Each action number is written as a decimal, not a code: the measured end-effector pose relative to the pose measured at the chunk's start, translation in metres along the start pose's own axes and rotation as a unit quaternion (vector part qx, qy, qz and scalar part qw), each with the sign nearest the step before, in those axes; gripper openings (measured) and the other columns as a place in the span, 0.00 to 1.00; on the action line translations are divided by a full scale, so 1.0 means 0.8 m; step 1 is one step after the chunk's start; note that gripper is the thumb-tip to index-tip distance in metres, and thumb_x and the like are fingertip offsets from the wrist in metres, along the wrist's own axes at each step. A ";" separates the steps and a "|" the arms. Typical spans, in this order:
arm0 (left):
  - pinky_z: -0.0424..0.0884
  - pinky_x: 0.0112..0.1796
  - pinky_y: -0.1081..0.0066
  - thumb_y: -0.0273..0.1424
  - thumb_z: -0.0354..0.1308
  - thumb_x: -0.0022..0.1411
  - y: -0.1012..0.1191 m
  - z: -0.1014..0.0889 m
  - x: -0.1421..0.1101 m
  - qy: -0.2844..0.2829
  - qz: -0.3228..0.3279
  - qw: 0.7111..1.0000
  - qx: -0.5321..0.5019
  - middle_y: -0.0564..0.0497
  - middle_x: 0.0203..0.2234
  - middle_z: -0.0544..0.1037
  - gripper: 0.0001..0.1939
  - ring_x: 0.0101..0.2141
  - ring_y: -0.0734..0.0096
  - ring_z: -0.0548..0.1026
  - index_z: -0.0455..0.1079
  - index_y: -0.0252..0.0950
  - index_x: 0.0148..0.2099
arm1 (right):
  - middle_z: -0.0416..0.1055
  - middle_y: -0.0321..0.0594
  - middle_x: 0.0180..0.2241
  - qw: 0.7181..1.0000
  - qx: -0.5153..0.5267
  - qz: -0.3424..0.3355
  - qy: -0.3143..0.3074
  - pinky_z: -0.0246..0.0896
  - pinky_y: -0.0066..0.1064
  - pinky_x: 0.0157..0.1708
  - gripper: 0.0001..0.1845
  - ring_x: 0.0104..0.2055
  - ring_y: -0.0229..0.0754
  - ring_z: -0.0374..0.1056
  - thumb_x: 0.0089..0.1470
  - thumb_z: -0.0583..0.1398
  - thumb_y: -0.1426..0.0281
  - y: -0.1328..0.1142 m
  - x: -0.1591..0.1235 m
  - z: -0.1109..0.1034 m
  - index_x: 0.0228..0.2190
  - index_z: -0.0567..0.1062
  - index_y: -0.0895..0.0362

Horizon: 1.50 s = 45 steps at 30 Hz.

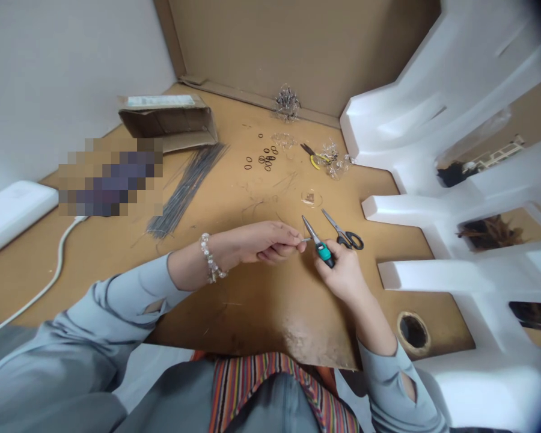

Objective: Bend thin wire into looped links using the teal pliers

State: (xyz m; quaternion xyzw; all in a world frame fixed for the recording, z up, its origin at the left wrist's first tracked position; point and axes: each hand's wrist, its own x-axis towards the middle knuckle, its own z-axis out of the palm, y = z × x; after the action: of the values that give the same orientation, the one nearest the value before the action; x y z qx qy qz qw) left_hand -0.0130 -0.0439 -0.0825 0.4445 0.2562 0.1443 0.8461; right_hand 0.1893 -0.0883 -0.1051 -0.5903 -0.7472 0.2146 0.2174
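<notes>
My left hand [275, 242], with a beaded bracelet [208, 258] at the wrist, pinches a short thin piece of wire [306, 240] at its fingertips. My right hand [341, 269] is wrapped round the teal-and-black handle of long-nose pliers [323, 251]. The jaws of the pliers point up and away, close beside the left fingertips. Just right of the pliers lie black-handled scissors [345, 233]. A clear round piece [311, 198] rests beyond the plier tips. Whether the wire touches the pliers I cannot tell.
A bundle of grey wires [187, 189] lies left, before an open cardboard box [169, 123]. Several dark rings [268, 159], yellow-handled pliers [315, 159] and wire clusters [287, 103] sit farther back. White foam pieces [415, 275] border the right side. A white cable [61, 258] runs along the left.
</notes>
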 end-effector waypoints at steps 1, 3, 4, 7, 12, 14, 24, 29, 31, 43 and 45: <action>0.43 0.13 0.82 0.28 0.47 0.61 -0.001 -0.001 0.001 0.012 0.004 1.000 0.021 0.62 0.12 0.49 0.07 0.12 0.84 0.44 0.62 0.32 0.31 | 0.62 0.32 0.18 1.000 -0.013 0.007 0.004 0.53 0.25 0.25 0.02 0.22 0.36 0.59 0.45 0.54 0.70 0.000 0.001 0.003 0.24 0.67 0.55; 0.43 0.14 0.81 0.28 0.46 0.61 -0.002 -0.001 0.002 0.042 0.020 0.996 0.075 0.62 0.11 0.50 0.08 0.13 0.83 0.45 0.61 0.32 0.31 | 0.61 0.32 0.18 0.999 -0.041 0.019 0.017 0.53 0.26 0.25 0.02 0.22 0.37 0.58 0.44 0.55 0.70 0.000 0.003 0.008 0.23 0.66 0.55; 0.45 0.14 0.81 0.28 0.45 0.61 -0.002 0.001 0.002 0.061 0.033 0.991 0.112 0.62 0.11 0.51 0.08 0.13 0.83 0.46 0.62 0.32 0.31 | 0.61 0.33 0.18 0.998 -0.052 0.024 0.027 0.53 0.27 0.26 0.02 0.22 0.37 0.58 0.43 0.55 0.70 0.000 0.003 0.009 0.22 0.66 0.55; 0.51 0.18 0.80 0.28 0.45 0.61 0.000 0.009 0.001 0.112 0.076 0.957 0.255 0.60 0.13 0.56 0.08 0.16 0.81 0.53 0.63 0.32 0.32 | 0.62 0.33 0.19 0.998 -0.039 0.026 0.049 0.53 0.27 0.26 0.02 0.22 0.37 0.58 0.42 0.55 0.71 -0.001 0.005 0.008 0.23 0.68 0.55; 0.56 0.24 0.78 0.28 0.42 0.62 0.007 0.023 -0.001 0.154 0.109 0.896 0.402 0.58 0.18 0.60 0.11 0.21 0.79 0.58 0.65 0.32 0.34 | 0.65 0.33 0.22 0.992 0.115 0.032 -0.032 0.54 0.26 0.26 0.06 0.24 0.36 0.59 0.46 0.55 0.70 -0.001 0.006 -0.003 0.28 0.72 0.58; 0.58 0.27 0.77 0.28 0.41 0.63 0.008 0.025 0.000 0.167 0.116 0.873 0.443 0.55 0.21 0.64 0.12 0.24 0.77 0.61 0.65 0.32 0.34 | 0.67 0.34 0.24 0.984 0.162 0.035 -0.058 0.55 0.26 0.27 0.07 0.25 0.36 0.60 0.47 0.55 0.70 -0.002 0.006 -0.006 0.29 0.72 0.58; 0.61 0.26 0.71 0.29 0.38 0.64 -0.012 0.045 -0.006 0.248 0.081 0.676 0.690 0.46 0.23 0.72 0.13 0.24 0.66 0.71 0.63 0.31 0.41 | 0.70 0.35 0.29 0.981 0.174 0.036 -0.072 0.57 0.29 0.34 0.09 0.31 0.39 0.64 0.48 0.54 0.72 -0.005 0.000 -0.006 0.32 0.71 0.58; 0.62 0.24 0.72 0.25 0.39 0.62 -0.019 0.050 -0.005 0.250 0.068 0.610 0.749 0.46 0.22 0.72 0.12 0.24 0.63 0.73 0.61 0.31 0.43 | 0.70 0.37 0.29 0.990 0.127 0.037 -0.049 0.57 0.30 0.34 0.10 0.32 0.41 0.65 0.52 0.51 0.71 -0.013 -0.002 -0.001 0.36 0.70 0.57; 0.61 0.23 0.73 0.23 0.40 0.61 -0.020 0.050 -0.006 0.247 0.067 0.593 0.763 0.45 0.22 0.72 0.12 0.24 0.63 0.73 0.60 0.30 0.45 | 0.70 0.39 0.29 0.996 0.076 0.035 -0.042 0.57 0.31 0.33 0.10 0.31 0.42 0.65 0.53 0.50 0.71 -0.019 -0.004 -0.001 0.34 0.70 0.57; 0.63 0.24 0.72 0.23 0.41 0.60 -0.017 0.055 -0.009 0.239 0.061 0.586 0.771 0.45 0.22 0.73 0.12 0.24 0.63 0.74 0.60 0.30 0.45 | 0.68 0.39 0.27 0.997 0.064 0.017 -0.025 0.57 0.31 0.33 0.12 0.30 0.43 0.64 0.49 0.49 0.75 -0.024 -0.009 -0.003 0.35 0.70 0.57; 0.63 0.24 0.72 0.23 0.41 0.60 -0.016 0.057 -0.011 0.241 0.062 0.586 0.771 0.45 0.22 0.73 0.12 0.24 0.63 0.74 0.60 0.30 0.45 | 0.68 0.38 0.27 0.996 0.079 0.015 -0.029 0.56 0.30 0.33 0.13 0.30 0.42 0.63 0.50 0.49 0.75 -0.025 -0.010 -0.006 0.36 0.70 0.58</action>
State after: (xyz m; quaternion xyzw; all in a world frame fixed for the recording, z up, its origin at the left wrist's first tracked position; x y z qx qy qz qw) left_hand 0.0055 -0.0857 -0.0687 0.8942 0.4376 0.0465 0.0825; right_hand 0.1780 -0.0996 -0.0906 -0.5761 -0.7249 0.2928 0.2385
